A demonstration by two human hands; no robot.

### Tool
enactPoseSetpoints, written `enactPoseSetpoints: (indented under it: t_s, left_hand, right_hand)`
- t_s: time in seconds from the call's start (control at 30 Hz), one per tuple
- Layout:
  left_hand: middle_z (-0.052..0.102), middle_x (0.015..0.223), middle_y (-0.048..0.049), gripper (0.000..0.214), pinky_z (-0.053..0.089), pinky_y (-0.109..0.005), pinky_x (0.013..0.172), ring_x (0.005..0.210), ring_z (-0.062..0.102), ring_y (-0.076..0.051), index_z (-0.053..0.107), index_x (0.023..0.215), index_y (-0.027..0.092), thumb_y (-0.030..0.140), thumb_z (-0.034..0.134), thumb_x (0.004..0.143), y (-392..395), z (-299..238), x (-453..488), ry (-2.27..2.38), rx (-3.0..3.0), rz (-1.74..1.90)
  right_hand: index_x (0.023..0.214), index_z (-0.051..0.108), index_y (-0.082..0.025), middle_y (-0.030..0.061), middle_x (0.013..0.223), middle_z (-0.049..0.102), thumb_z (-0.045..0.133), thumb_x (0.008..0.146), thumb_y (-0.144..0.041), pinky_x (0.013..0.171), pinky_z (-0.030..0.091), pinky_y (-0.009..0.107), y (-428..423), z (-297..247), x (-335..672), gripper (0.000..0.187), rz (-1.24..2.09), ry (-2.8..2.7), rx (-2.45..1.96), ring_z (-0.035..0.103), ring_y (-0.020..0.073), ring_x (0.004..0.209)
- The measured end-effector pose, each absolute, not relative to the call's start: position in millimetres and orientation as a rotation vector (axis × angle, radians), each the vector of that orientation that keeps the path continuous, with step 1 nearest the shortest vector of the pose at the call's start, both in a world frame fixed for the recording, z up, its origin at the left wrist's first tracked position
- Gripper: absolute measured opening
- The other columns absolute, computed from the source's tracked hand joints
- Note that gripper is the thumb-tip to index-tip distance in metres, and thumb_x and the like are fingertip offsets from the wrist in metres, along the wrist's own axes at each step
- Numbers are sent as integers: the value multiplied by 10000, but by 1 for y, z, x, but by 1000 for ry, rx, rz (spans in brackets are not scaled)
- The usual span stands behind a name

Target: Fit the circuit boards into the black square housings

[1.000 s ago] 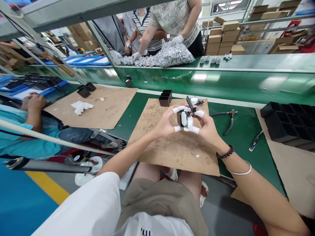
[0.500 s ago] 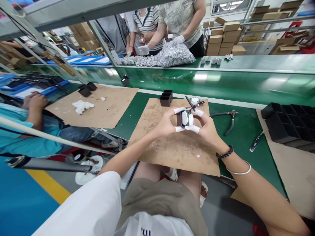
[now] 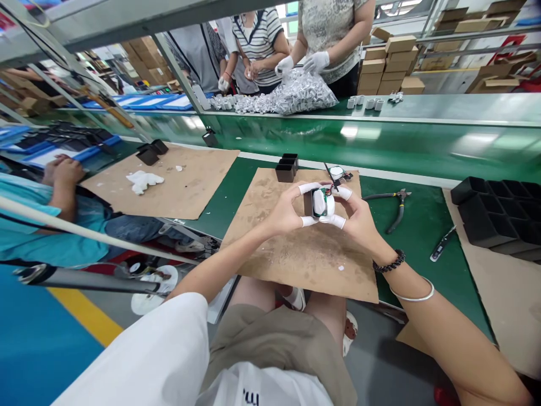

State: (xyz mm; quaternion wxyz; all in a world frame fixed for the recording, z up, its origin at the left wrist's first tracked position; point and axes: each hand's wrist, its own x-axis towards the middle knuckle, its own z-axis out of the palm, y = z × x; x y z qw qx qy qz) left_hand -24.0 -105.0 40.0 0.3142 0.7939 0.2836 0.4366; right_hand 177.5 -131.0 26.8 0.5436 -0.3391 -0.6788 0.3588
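My left hand (image 3: 286,211), with white finger cots on its tips, grips a small open black box (image 3: 308,204) by its top and bottom edges. In my right hand (image 3: 357,214), also in finger cots, is a circuit board assembly (image 3: 324,202) with a white padded face and green edges. The board sits at the box's open side, partly inside it; how deep I cannot tell. Just beyond my fingers lies another circuit board (image 3: 337,171) with a white round part and black pieces. Several black boxes (image 3: 286,168) stand at the back left of my cardboard sheet (image 3: 291,256).
Cutting pliers (image 3: 396,210) and a slim black tool (image 3: 442,243) lie to the right, before stacked black boxes (image 3: 486,217). Beyond the green conveyor (image 3: 270,132), people handle a bag of white parts (image 3: 302,93). At left, a seated person's hands (image 3: 63,169) rest near another cardboard sheet (image 3: 203,175).
My hands keep nearly the same hold and place. A small black box on the conveyor has shifted left. Across the line, the person at the bag has straightened and drawn both gloved hands to it.
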Motion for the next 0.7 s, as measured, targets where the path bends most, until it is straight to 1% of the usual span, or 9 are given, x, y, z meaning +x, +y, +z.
enactPoseSetpoints:
  t_s: [0.17,0.33,0.43,0.53,0.6,0.7]
  left_hand:
    - [684,1277,-138,669,482,-465,1096,1218,639,-309,648,1300,182,262,868,673,-104,40,-27,732,2115,1128]
    - [659,1356,-150,703,459,-480,1137,1278,616,-329,648,1310,183,313,891,663,-104,36,-29,789,2106,1086]
    - [664,1350,-145,730,470,-483,1130,1271,621,-333,651,1306,184,362,904,645,-103,31,-29,814,2113,1103]
    - [670,1345,-141,727,474,-484,1128,1263,627,-333,653,1302,183,364,901,643,-102,26,-30,823,2108,1111]
    - [668,1349,-148,727,471,-485,1133,1265,627,-338,657,1294,170,343,903,631,-103,23,-30,839,2082,1099]
    - [671,1341,-162,786,458,-510,1145,1266,625,-356,655,1297,144,324,927,582,-102,17,-29,896,1988,1044]
  right_hand:
    - [1213,698,-279,106,1415,626,867,727,-495,1100,492,529,-132,28,178,557,806,-1670,-797,572,349,1318]
    - [1230,689,-284,115,1415,618,845,743,-523,1106,473,548,-130,24,180,564,739,-1742,-848,563,357,1319]
    - [1227,681,-285,114,1403,622,835,747,-535,1081,490,544,-127,22,180,563,731,-1768,-838,564,355,1311]
    - [1218,678,-291,114,1402,617,824,764,-515,1063,503,539,-125,19,180,527,729,-1787,-822,569,346,1304]
    - [1213,678,-290,118,1414,604,817,776,-489,1083,487,550,-123,16,179,500,729,-1794,-817,557,348,1321]
    - [1176,676,-280,118,1421,585,821,769,-476,1144,429,577,-122,11,177,475,762,-1809,-834,515,360,1370]
